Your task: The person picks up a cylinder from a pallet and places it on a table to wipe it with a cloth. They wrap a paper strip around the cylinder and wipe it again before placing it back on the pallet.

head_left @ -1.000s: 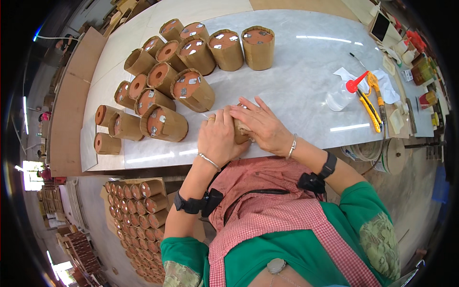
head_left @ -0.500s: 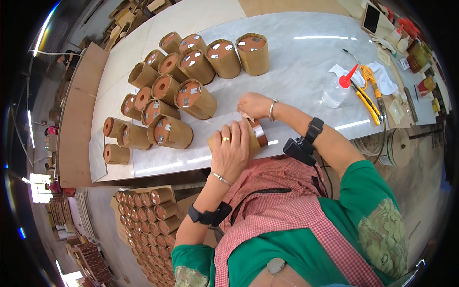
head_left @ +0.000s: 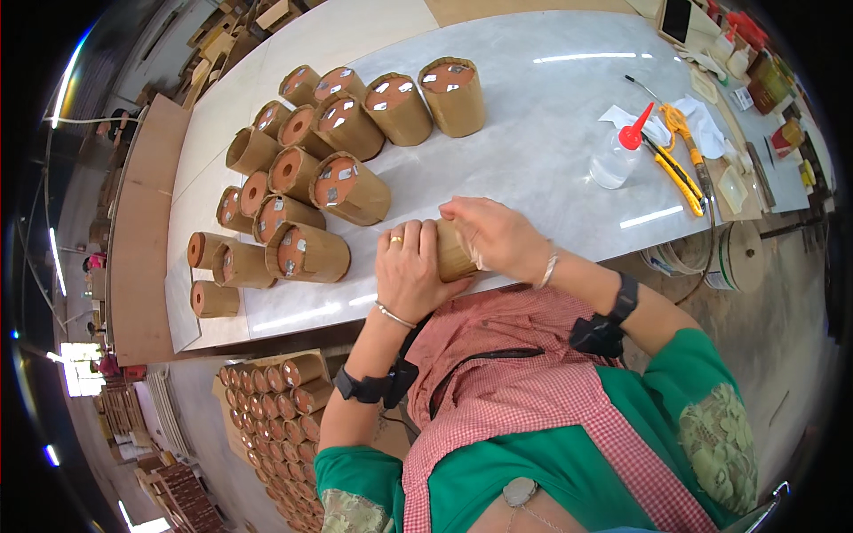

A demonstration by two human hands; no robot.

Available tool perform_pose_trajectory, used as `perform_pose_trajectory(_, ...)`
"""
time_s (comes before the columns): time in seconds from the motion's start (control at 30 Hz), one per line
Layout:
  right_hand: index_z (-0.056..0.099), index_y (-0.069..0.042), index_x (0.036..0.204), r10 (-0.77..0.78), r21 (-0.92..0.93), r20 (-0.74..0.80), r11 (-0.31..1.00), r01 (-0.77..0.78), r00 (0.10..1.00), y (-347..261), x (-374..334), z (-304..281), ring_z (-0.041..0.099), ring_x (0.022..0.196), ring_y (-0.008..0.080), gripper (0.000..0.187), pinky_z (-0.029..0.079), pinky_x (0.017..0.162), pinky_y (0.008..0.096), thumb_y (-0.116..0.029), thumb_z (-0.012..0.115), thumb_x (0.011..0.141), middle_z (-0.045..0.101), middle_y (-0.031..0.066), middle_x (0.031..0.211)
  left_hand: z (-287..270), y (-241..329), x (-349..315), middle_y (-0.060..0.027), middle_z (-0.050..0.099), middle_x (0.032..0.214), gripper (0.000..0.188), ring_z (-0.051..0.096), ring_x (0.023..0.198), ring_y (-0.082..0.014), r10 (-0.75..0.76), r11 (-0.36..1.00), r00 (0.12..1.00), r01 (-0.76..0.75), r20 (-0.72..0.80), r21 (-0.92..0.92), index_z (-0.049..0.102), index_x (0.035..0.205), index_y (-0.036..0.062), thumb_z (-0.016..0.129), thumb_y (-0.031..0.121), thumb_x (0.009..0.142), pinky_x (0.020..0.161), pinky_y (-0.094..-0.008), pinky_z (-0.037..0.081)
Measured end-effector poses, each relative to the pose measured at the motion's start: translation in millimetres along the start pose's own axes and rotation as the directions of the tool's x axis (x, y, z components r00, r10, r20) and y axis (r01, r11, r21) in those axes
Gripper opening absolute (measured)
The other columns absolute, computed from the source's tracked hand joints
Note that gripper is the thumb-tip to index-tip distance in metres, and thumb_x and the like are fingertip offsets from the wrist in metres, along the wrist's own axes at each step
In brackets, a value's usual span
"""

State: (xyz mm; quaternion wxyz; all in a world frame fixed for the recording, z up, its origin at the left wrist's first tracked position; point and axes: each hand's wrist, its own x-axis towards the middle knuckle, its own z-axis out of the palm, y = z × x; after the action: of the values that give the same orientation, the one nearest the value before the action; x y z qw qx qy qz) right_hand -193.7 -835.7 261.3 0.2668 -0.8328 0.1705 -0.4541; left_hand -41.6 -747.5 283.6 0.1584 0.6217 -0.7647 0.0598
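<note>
Close to the table's front edge lies a cylinder wrapped in brown paper (head_left: 456,252), between my two hands. My left hand (head_left: 409,269) curls over its left side, thumb along the near side. Against its right side is my right hand (head_left: 503,238), fingers bent and pressed to the paper wrap; its fingertips are partly hidden. Both ends of this cylinder are covered by my hands. Several similar paper-wrapped cylinders (head_left: 357,197) stand or lean to the left, showing reddish-brown round ends, some with silvery patches and some with a centre hole.
On the right of the table (head_left: 524,115) are a clear squeeze bottle with a red nozzle (head_left: 615,160), a yellow-handled cutter (head_left: 680,180), white cloth (head_left: 702,124) and a corded tool (head_left: 693,142). A phone (head_left: 675,19) lies far right. Stacked cylinders (head_left: 275,417) fill a pallet below left.
My right hand has come nearer and lower, onto the cylinder's right side. Brown paper shows where a silvery band and dark end were visible. My left hand has shifted slightly left.
</note>
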Motion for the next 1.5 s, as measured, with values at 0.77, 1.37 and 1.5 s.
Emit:
perform_pose_trajectory(0.77,0.056,0.002,0.109,0.643,0.566,0.576,0.132,-0.814,0.505,44,-2,-20,0.062,0.080,0.0145,0.028,0.050,0.070,0.0260,-0.019,0.043,0.095,0.066,0.0151,0.093,-16,4,-3,-0.0150,0.048,0.120,0.091,0.050,0.102,-0.0320,0.107,0.994,0.969,-0.104,0.221,-0.028,0.044,0.121,-0.0011,0.083,0.039,0.049,0.085,-0.0399,0.039)
perform_pose_trajectory(1.37,0.057,-0.006,0.116,0.551,-0.161,0.410,0.828,-0.536,0.727,5,4,3,0.062,0.092,0.0317,0.031,0.049,0.080,0.0380,-0.021,0.044,0.092,0.065,0.0179,0.097,-11,9,-6,-0.0157,0.056,0.098,0.087,0.053,0.092,-0.0290,-0.041,0.994,0.953,0.071,0.301,-0.089,0.048,0.114,-0.0049,0.078,0.049,0.053,0.080,-0.0377,0.039)
perform_pose_trajectory(1.5,0.062,-0.005,0.106,0.551,-0.382,0.607,0.834,-0.397,0.573,44,31,24,0.064,0.085,0.0310,0.029,0.049,0.078,0.0394,-0.020,0.046,0.089,0.066,0.0178,0.091,-6,19,-20,-0.0168,0.055,0.104,0.082,0.054,0.092,-0.0298,0.100,0.995,0.993,-0.100,0.062,-0.002,0.048,0.114,-0.0055,0.077,0.046,0.057,0.083,-0.0398,0.039)
